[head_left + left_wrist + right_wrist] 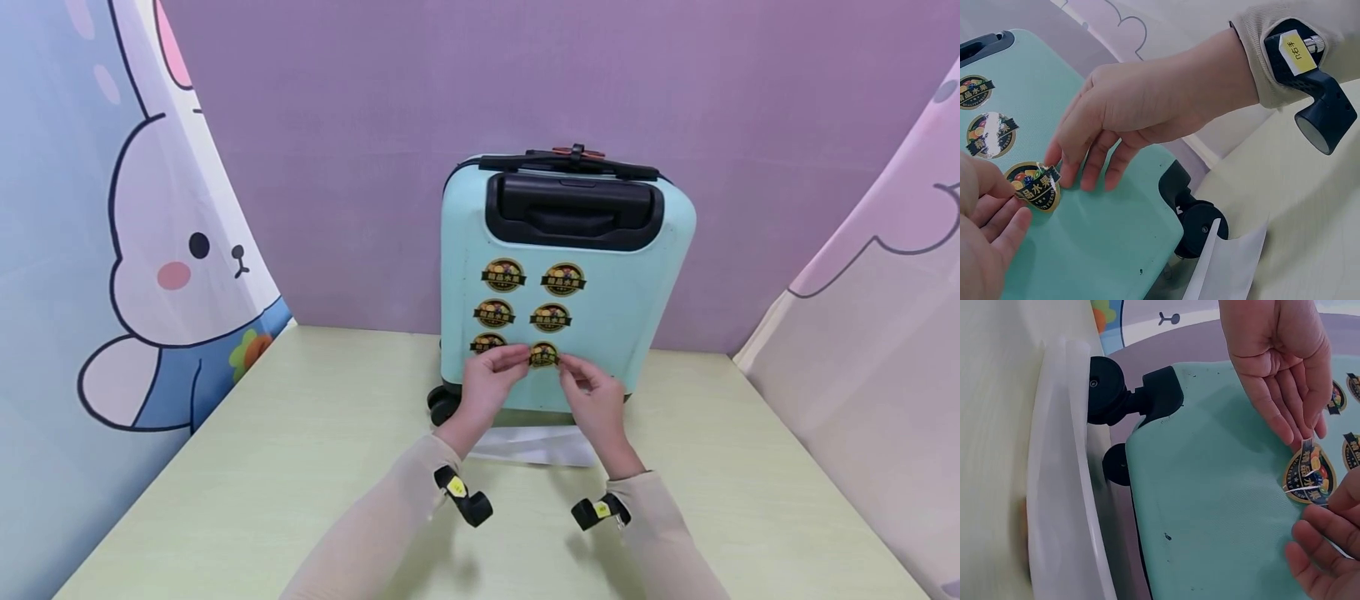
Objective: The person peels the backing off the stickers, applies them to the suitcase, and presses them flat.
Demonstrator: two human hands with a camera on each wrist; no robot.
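A mint-green suitcase stands upright with round black-and-gold fruit stickers on its face. Both hands are at the lowest sticker of the right-hand column, close against the shell. My left hand pinches its left end between thumb and fingertips and partly covers the sticker beside it. The opposite end is pinched by my right hand. In the left wrist view the sticker spans the gap between both hands' fingertips. Seen from the right wrist, the sticker looks slightly bent, with shiny glare across it.
A white paper sheet lies on the pale table before the suitcase, one edge raised. Black wheels show at the suitcase's lower left. A purple backdrop hangs behind, with printed curtains at both sides.
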